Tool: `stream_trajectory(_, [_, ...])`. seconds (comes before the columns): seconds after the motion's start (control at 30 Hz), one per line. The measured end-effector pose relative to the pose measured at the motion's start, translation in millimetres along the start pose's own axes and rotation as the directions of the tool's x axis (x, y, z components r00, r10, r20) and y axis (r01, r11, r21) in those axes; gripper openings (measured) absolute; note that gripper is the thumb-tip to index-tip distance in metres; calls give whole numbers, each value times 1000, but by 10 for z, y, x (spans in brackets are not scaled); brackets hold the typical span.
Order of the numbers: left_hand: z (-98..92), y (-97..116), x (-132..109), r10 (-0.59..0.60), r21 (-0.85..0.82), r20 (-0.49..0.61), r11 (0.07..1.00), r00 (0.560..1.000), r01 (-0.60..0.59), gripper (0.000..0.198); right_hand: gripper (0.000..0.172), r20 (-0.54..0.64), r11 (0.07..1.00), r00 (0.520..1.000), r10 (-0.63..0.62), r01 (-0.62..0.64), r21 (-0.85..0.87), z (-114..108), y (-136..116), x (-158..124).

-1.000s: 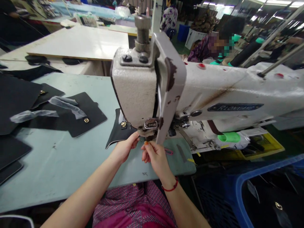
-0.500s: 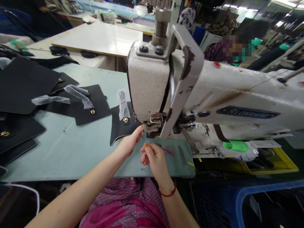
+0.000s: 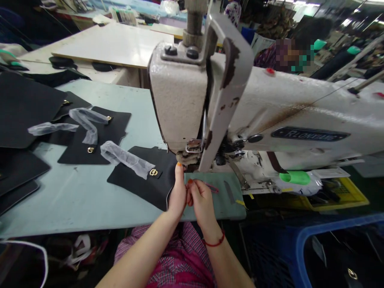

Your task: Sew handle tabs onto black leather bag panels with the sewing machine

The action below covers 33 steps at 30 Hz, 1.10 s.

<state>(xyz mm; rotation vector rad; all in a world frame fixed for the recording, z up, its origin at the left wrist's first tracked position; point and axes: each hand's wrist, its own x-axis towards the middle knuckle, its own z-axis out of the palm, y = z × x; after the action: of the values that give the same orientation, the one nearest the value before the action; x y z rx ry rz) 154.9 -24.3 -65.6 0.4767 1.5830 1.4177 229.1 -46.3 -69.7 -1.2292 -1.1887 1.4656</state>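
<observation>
My left hand [image 3: 177, 192] rests on the right edge of a black leather piece [image 3: 141, 178] with a gold clasp [image 3: 153, 172], its fingers pressed together and pointing up at the presser foot [image 3: 188, 157] of the white sewing machine [image 3: 240, 108]. Close beside it, my right hand [image 3: 201, 198] is closed in a pinch just below the needle area; what it pinches is too small to make out. A pink thread snipper [image 3: 211, 187] lies on the table just right of my right hand. A clear plastic wrap [image 3: 126, 158] lies over the black piece.
More black leather pieces [image 3: 90, 140] with gold clasps and plastic wraps lie to the left on the pale green table [image 3: 75, 196]. A blue crate [image 3: 315, 248] stands at the lower right, a yellow tray [image 3: 345, 192] under the machine arm. Another person [image 3: 288, 52] sits behind the machine.
The black piece has swung round and come out to the left of the machine head, lying flatter on the table. My left hand moved to its right edge; both hands drew together.
</observation>
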Motion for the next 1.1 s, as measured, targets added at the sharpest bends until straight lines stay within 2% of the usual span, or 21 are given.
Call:
stream_trajectory(0.1, [-59, -127, -39, -35, 69, -15, 997, 999, 36, 52, 25, -55, 996, 996, -68, 64, -68, -20, -17, -4])
stream_trajectory(0.17, [-245, -289, -187, 7, 136, 29, 991, 1000, -11, 48, 21, -103, 984, 986, -134, 120, -133, -3, -31, 14])
stream_trajectory(0.23, [-580, -485, -402, 90, 196, 115, 974, 989, -112, 47, 24, -106, 968, 977, -184, 162, -189, 45, -52, 53])
stream_trajectory(0.3, [-1036, -627, -563, 199, 245, 168, 940, 966, -236, 47, 34, -77, 962, 978, -192, 172, -212, 124, -86, 111])
stream_trajectory(0.37, [-1516, -614, -532, 319, 350, 189, 862, 929, -367, 40, 46, -50, 970, 985, -164, 152, -192, 224, -129, 181])
stream_trajectory(0.4, [-1718, -537, -420, 411, 406, 178, 797, 894, -447, 42, 49, -46, 974, 987, -153, 142, -176, 276, -150, 214])
stream_trajectory(0.43, [-1874, -420, -249, 499, 473, 198, 706, 844, -528, 46, 51, -50, 977, 988, -147, 138, -162, 326, -167, 243])
stream_trajectory(0.47, [-1972, -274, -30, 532, 544, 309, 581, 788, -605, 48, 52, -59, 978, 987, -148, 137, -155, 373, -178, 266])
stream_trajectory(0.5, [-2011, -114, 219, 533, 581, 454, 430, 714, -691, 52, 52, -75, 978, 985, -154, 141, -155, 414, -182, 282])
stream_trajectory(0.53, [-1995, 46, 479, 510, 562, 597, 285, 619, -777, 55, 51, -96, 976, 982, -163, 146, -162, 449, -178, 289])
stream_trajectory(0.57, [-1933, 195, 730, 451, 493, 736, 155, 505, -856, 58, 50, -116, 973, 978, -173, 151, -173, 476, -166, 288])
stream_trajectory(0.6, [-1839, 325, 957, 342, 406, 847, 80, 408, -910, 65, 49, -133, 970, 974, -184, 157, -187, 496, -149, 283])
stream_trajectory(0.67, [-1609, 514, 1296, 221, 241, 947, -5, 234, -971, 83, 48, -155, 960, 966, -209, 172, -219, 516, -107, 265])
stream_trajectory(0.7, [-1496, 574, 1401, 178, 172, 970, -34, 163, -985, 90, 48, -162, 955, 962, -220, 179, -235, 518, -87, 256])
stream_trajectory(0.77, [-1318, 639, 1495, 126, 87, 989, -87, 76, -992, 98, 48, -161, 949, 960, -230, 185, -255, 511, -59, 245])
stream_trajectory(0.83, [-1225, 666, 1474, 92, 65, 994, -143, 52, -988, 102, 47, -149, 947, 963, -226, 181, -266, 491, -52, 241])
stream_trajectory(0.9, [-1200, 690, 1388, 83, 87, 994, -211, 71, -974, 104, 47, -131, 945, 966, -222, 179, -275, 460, -64, 240])
stream_trajectory(1.0, [-1209, 739, 1196, 88, 152, 987, -306, 131, -940, 100, 48, -106, 942, 970, -217, 180, -284, 391, -103, 239])
stream_trajectory(1.1, [-1196, 784, 977, 99, 236, 972, -354, 214, -905, 94, 48, -68, 940, 976, -208, 180, -288, 296, -145, 244])
